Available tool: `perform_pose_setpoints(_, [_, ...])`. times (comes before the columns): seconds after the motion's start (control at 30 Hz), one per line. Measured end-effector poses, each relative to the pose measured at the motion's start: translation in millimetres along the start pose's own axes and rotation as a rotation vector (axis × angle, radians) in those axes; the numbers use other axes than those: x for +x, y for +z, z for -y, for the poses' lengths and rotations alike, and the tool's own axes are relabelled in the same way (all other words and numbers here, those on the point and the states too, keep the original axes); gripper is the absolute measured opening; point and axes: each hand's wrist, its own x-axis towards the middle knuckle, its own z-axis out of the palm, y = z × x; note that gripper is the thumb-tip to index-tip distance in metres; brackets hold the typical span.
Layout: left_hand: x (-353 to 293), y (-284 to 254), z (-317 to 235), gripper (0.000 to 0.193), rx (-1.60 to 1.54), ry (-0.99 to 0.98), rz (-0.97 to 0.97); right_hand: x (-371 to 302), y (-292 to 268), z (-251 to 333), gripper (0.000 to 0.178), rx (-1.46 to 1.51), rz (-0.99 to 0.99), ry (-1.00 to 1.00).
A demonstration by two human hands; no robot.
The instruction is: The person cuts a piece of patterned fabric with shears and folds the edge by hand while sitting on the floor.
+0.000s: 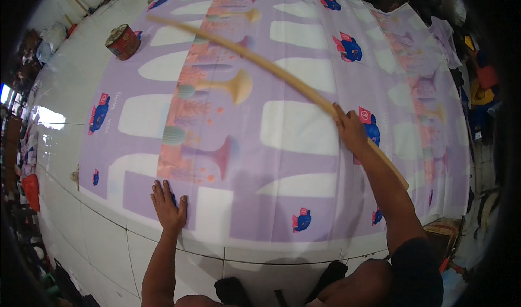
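Observation:
A large lilac printed sheet (249, 168) is spread on the floor in front of me, with white shapes, pink bands and small blue figures on it. My left hand (169, 208) lies flat on its near left part, fingers stretched and thumb out. A small dark blue patch shows beside that thumb; whether it is print or an object I cannot tell. My right hand (350, 129) grips a long wooden stick (271, 68) near its close end. The stick runs slantwise over the sheet, from the far left to the near right.
A rusty red tin (124, 42) rests at the sheet's far left edge. Pale floor tiles (81, 220) show around the sheet. Assorted clutter lines both sides, including a red item (31, 192) at left and a wooden box-like object (440, 236) near my right arm.

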Motion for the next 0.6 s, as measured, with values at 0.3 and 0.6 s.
perform_pose_setpoints(0.3, [2.1,2.1,0.0,0.076,-0.012,-0.01,0.022,92.2,17.4,-48.3,0.048,0.002,-0.117,0.322])
perform_pose_setpoints(0.6, [5.4,-4.6,-3.6,0.072,-0.007,-0.011,0.024,-48.7,-7.9,-5.5,0.052,0.171,-0.093,0.092])
